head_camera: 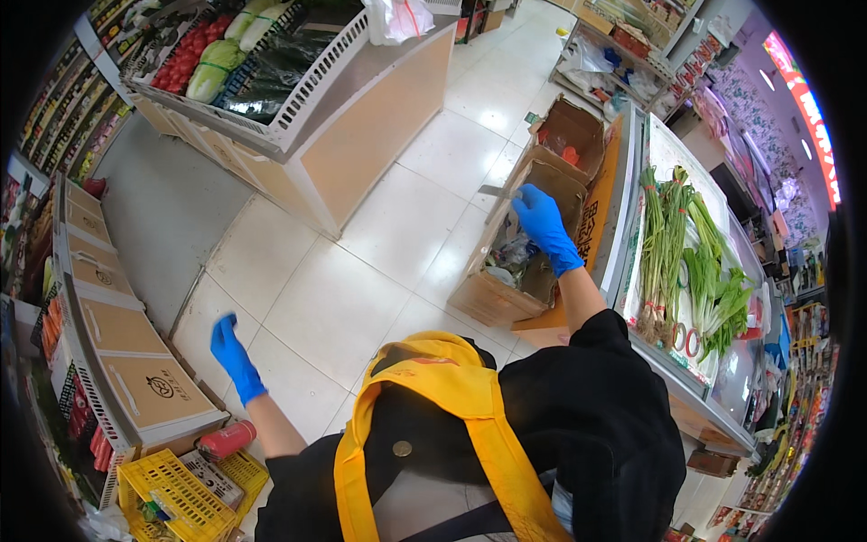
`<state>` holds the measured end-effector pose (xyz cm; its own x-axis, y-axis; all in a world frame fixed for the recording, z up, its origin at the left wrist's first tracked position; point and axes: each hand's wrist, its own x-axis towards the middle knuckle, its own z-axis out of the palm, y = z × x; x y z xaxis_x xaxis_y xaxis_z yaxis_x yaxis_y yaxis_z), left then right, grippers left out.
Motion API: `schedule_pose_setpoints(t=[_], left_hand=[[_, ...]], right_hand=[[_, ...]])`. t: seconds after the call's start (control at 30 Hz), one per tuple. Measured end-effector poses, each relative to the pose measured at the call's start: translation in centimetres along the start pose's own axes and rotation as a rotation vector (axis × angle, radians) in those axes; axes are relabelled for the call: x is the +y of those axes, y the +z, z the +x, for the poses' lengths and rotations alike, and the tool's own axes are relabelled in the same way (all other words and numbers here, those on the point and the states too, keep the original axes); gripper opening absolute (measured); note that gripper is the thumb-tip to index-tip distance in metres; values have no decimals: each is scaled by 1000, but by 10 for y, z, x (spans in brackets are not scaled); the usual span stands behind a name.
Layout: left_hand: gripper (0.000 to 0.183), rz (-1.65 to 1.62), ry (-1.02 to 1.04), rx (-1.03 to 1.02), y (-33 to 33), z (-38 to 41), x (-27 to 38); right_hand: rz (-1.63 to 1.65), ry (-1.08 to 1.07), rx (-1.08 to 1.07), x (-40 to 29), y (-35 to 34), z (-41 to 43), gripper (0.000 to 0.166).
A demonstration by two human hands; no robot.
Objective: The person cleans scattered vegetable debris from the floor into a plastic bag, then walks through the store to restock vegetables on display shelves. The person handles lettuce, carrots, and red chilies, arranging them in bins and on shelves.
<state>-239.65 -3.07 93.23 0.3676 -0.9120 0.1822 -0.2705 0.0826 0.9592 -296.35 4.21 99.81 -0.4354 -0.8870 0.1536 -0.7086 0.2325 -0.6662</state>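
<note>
My right hand [547,227], in a blue disposable glove, is over an open cardboard box [498,301] with plastic scraps and bits of greens inside. A flat grey blade [496,192], seemingly a knife's, juts out leftward from its fingers; the handle is hidden in the grip. Away to the left, my left hand [236,356], also gloved in blue, hangs above the tiled floor, fingers loosely bent, with nothing seen in it. On the display counter at my right lie bunches of rooted green stalks [660,251] bound with red bands, leafy greens [718,298] and scissors [691,342].
Behind that box stands another cardboard box [569,135] with something red inside. A vegetable stand [379,135] bears a white crate of cabbages ahead. Low cabinets [139,393] run along the left, with yellow plastic baskets [179,494] and a red cylinder [228,439] on the floor.
</note>
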Motion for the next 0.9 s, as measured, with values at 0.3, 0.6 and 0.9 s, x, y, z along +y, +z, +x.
schedule_pose_setpoints(t=[0.3,0.6,0.9], left_hand=[[21,303,-328,-33,-17,-90,-74],[20,527,-376,-76,-1,-133,-65],[19,548,-268,-154,56,-127,-22]], right_hand=[[-379,-143,217,157,88,49,8],[-144,-6,53,228,106,51,7],[-660,-176,-151,308,117,36,18]])
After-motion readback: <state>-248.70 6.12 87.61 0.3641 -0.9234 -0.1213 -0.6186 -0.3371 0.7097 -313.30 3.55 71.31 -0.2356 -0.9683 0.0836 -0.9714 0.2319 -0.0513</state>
